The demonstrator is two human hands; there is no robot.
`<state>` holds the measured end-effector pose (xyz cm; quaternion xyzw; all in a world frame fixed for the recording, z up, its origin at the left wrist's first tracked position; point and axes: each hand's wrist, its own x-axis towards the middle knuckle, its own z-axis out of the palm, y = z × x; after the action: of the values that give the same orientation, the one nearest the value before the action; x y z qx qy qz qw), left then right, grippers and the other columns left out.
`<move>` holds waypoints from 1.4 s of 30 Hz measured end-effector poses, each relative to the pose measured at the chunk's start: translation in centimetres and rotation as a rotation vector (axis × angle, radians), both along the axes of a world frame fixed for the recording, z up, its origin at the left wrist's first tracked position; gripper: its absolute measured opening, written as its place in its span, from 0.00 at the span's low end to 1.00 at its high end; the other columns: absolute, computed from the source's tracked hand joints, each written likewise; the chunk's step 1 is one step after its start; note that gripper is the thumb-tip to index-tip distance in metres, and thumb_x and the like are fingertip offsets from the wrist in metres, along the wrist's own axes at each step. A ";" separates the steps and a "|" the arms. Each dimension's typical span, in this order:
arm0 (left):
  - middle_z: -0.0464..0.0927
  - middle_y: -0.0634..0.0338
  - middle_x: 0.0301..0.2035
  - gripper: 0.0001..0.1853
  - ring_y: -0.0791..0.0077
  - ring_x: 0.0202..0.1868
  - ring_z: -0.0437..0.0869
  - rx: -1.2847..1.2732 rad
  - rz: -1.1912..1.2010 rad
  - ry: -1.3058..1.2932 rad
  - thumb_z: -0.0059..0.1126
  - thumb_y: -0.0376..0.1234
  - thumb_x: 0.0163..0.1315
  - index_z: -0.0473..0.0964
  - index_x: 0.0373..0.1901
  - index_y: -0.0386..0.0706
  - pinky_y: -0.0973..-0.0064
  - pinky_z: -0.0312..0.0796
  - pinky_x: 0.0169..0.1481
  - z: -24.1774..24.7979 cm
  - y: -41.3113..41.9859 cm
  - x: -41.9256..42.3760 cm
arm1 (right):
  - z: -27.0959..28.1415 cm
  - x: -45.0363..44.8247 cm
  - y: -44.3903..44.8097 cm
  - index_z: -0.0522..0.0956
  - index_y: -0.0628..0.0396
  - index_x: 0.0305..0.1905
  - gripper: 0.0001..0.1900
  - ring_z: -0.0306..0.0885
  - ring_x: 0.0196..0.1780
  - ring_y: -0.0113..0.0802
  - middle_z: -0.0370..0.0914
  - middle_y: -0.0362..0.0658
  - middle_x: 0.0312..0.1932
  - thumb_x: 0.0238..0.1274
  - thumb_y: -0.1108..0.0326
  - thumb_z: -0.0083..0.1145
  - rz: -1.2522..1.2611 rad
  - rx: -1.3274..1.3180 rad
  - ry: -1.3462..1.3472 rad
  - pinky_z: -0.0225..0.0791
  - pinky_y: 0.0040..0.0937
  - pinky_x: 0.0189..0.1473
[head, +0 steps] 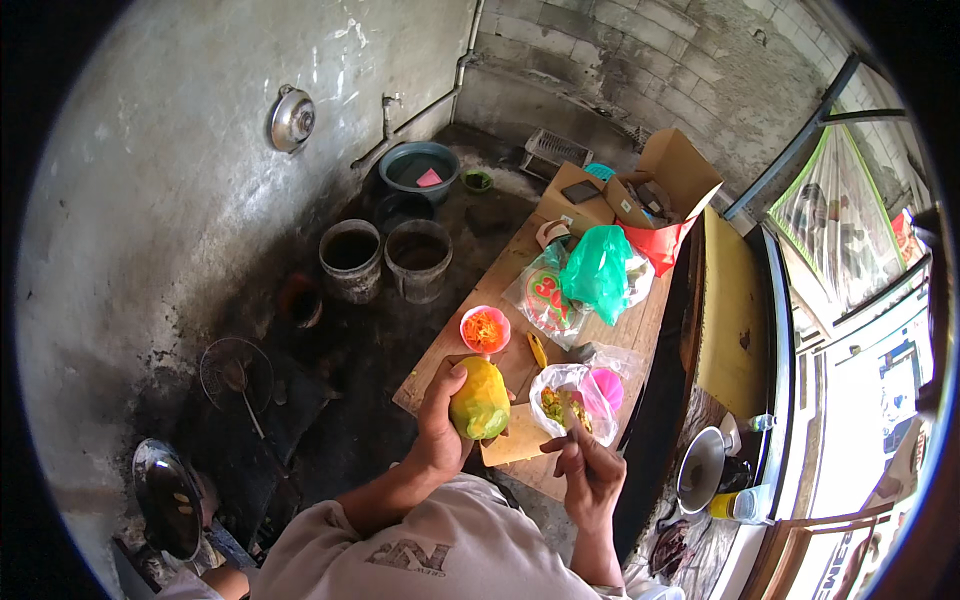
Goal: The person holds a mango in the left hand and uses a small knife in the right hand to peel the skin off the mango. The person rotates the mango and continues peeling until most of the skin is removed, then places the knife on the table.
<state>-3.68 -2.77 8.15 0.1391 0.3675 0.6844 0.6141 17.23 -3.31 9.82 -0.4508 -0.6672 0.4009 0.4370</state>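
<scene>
My left hand [439,420] grips a peeled yellow fruit or vegetable [480,396], greenish at its lower end, possibly a papaya. In my right hand [596,469] is a thin knife [568,412], its blurred blade pointing away from me over a white plastic bag [537,390]. Green and yellow scraps [553,403] lie in that bag. Beyond the fruit stands a pink bowl [504,330] of orange shreds [482,331]. A wooden cutting board [514,442] lies below the bag. A slim yellow object [537,349] rests between bowl and bag.
The wooden table [429,379] also carries a green plastic bag [600,274], cardboard boxes [679,161] and a pink cup [609,386]. Buckets [420,281] and a basin [420,191] stand on the floor. A wok [169,499] sits at lower left; a person's arm shows at bottom left.
</scene>
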 end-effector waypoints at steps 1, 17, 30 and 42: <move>0.87 0.46 0.37 0.29 0.59 0.27 0.87 0.004 0.007 -0.005 0.48 0.57 0.73 0.75 0.63 0.47 0.65 0.76 0.28 0.0 0.0 0.0 | 0.9 -0.6 -0.3 0.87 0.60 0.61 0.15 0.78 0.26 0.26 0.89 0.46 0.35 0.74 0.69 0.66 0.026 0.137 -0.071 0.72 0.25 0.30; 0.84 0.48 0.39 0.27 0.61 0.32 0.88 0.044 0.065 0.103 0.41 0.54 0.78 0.72 0.64 0.46 0.63 0.84 0.39 -2.1 -0.4 0.2 | 3.3 -2.4 -2.9 0.87 0.33 0.67 0.36 0.76 0.30 0.34 0.74 0.39 0.32 0.49 0.76 0.69 0.078 0.478 -0.529 0.75 0.36 0.31; 0.85 0.52 0.40 0.27 0.63 0.41 0.91 0.104 0.064 0.070 0.40 0.52 0.80 0.71 0.65 0.42 0.60 0.85 0.41 -2.0 0.2 1.0 | 2.7 -3.1 -1.7 0.90 0.41 0.62 0.29 0.78 0.29 0.36 0.79 0.43 0.30 0.54 0.81 0.72 0.023 0.490 -0.388 0.73 0.35 0.32; 0.83 0.47 0.39 0.28 0.64 0.33 0.87 0.160 0.083 0.232 0.35 0.55 0.81 0.71 0.65 0.45 0.65 0.83 0.39 -2.5 1.5 0.5 | 3.0 -4.0 -0.5 0.88 0.34 0.65 0.33 0.76 0.27 0.37 0.74 0.40 0.28 0.52 0.76 0.73 0.049 0.468 -0.395 0.72 0.38 0.30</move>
<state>-3.15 -1.25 5.60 0.2504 0.3857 0.7156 0.5258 13.25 -3.80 12.77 -0.3909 -0.8241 0.1511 0.3810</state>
